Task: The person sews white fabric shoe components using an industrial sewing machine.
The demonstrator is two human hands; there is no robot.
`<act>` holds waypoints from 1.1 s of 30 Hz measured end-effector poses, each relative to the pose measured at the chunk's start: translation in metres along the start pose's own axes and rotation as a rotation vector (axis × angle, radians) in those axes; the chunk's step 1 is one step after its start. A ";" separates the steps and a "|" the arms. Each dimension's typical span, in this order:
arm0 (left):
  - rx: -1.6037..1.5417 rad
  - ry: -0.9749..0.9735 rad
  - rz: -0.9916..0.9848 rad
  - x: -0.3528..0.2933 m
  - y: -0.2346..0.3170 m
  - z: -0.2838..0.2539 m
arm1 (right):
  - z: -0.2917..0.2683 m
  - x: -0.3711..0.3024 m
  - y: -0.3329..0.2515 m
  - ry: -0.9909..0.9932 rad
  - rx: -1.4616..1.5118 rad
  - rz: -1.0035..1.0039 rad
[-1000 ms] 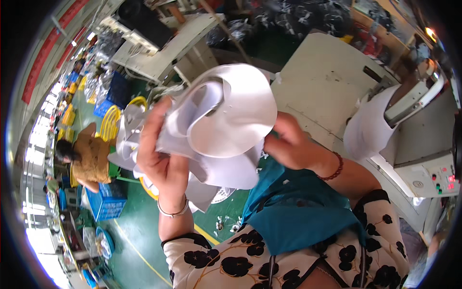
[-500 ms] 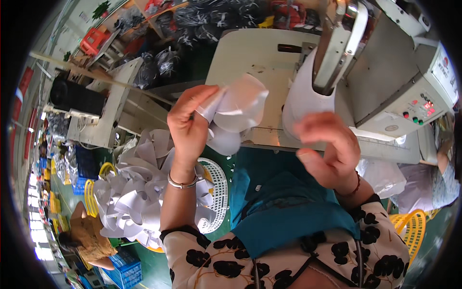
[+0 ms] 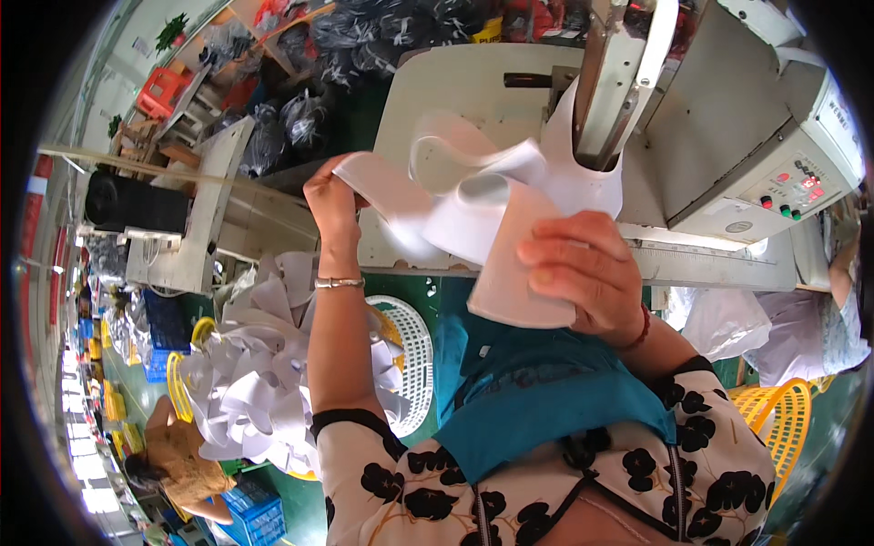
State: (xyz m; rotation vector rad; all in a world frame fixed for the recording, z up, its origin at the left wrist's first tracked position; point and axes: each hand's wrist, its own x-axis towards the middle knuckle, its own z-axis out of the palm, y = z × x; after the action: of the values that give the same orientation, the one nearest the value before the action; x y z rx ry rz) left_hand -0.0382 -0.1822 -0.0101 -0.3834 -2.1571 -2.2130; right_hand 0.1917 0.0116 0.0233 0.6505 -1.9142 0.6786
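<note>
My left hand is closed on the end of a white curved strip, held above the front left of the machine table. My right hand pinches a broad flap of a white curved sheet piece in front of the table edge. The white bands loop and twist between both hands, partly blurred; whether they are one piece or several I cannot tell. Just behind them, a white sheet stands around the foot of the machine's metal arm.
To the left, a white plastic basket stands beside a heap of white curved pieces. A control box with buttons sits at the right, above a yellow basket. Black bags lie behind the table; another person is at lower left.
My right hand, open and apart before, now grips a flap of the white sheet. The bundled white piece has spread out between my hands, and my left hand has moved slightly left.
</note>
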 end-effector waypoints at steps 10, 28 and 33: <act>0.169 -0.195 -0.118 0.044 -0.051 0.023 | -0.046 -0.019 -0.019 0.134 0.308 0.226; 0.051 -0.930 0.273 -0.084 0.058 0.076 | -0.012 -0.002 0.009 0.579 0.612 0.776; 0.047 -0.696 0.165 -0.072 0.043 0.063 | -0.040 -0.003 -0.002 0.656 0.578 0.766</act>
State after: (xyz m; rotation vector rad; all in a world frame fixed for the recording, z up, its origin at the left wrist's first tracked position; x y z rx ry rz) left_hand 0.0493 -0.1325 0.0186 -1.4513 -2.3192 -2.1322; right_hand 0.2188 0.0390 0.0359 -0.0380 -1.2902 1.7249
